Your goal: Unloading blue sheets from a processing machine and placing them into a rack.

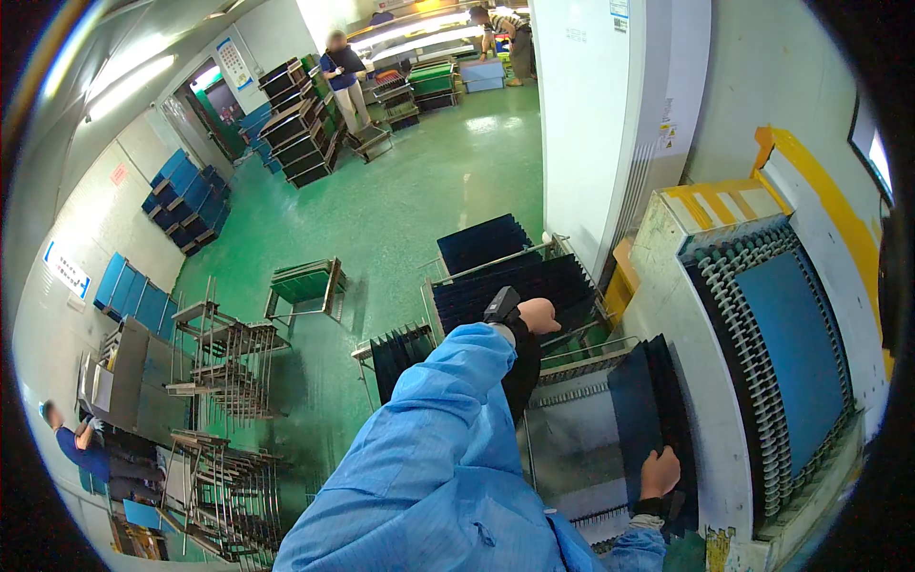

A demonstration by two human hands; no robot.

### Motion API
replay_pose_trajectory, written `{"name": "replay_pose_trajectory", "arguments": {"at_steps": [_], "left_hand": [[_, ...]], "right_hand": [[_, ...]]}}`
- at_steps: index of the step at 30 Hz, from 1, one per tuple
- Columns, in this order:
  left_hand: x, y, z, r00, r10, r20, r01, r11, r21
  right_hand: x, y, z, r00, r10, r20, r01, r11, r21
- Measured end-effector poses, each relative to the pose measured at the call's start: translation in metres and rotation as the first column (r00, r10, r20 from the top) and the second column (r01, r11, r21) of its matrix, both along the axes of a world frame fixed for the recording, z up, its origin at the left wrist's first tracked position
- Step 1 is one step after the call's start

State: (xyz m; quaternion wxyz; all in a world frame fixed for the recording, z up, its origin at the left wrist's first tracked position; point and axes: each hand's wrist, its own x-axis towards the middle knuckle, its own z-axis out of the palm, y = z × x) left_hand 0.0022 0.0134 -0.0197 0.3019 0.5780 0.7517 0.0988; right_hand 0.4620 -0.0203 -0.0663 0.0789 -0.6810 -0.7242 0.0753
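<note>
My left hand [539,316] is out over a wire rack of dark panels [475,292], its fingers curled and their tips hidden from me. A black band circles that wrist. Lower right, my right hand [660,473] is closed at the edge of a dark flat panel [637,408]. That panel stands upright in a metal slotted rack [572,393], beside more dark panels at the rack's right side. The rack's left part shows a bare grey base.
At right stands a conveyor machine [762,372] with coil-like rollers and a blue panel [793,353]. A white cabinet [591,124] rises ahead. Empty metal racks [224,362] and a rack of green boards [307,284] are left. Other people [345,81] work farther off.
</note>
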Motion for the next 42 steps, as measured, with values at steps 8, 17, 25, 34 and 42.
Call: {"name": "replay_pose_trajectory", "arguments": {"at_steps": [8, 17, 25, 34, 42], "left_hand": [[0.0, 0.003, -0.002, 0.999, 0.014, -0.032, -0.014, 1.0, 0.003], [0.002, 0.004, -0.002, 1.0, 0.003, -0.016, -0.004, 0.999, -0.039], [0.001, 0.003, -0.002, 1.0, -0.014, 0.015, 0.015, 1.0, -0.015], [0.0, 0.005, -0.002, 1.0, -0.029, 0.01, 0.029, 0.999, -0.012], [-0.001, 0.006, -0.008, 1.0, -0.021, -0.022, 0.021, 1.0, -0.008]], "right_hand": [[0.0, 0.001, -0.002, 1.0, -0.008, -0.021, 0.008, 1.0, 0.001], [0.006, 0.004, -0.015, 1.0, -0.01, -0.002, 0.01, 1.0, -0.007], [0.002, 0.002, -0.006, 1.0, -0.009, 0.03, 0.009, 1.0, -0.014], [0.001, 0.003, -0.003, 1.0, -0.02, -0.001, 0.02, 1.0, -0.023], [0.0, 0.002, -0.003, 1.0, -0.004, -0.02, 0.004, 1.0, 0.011]]}}
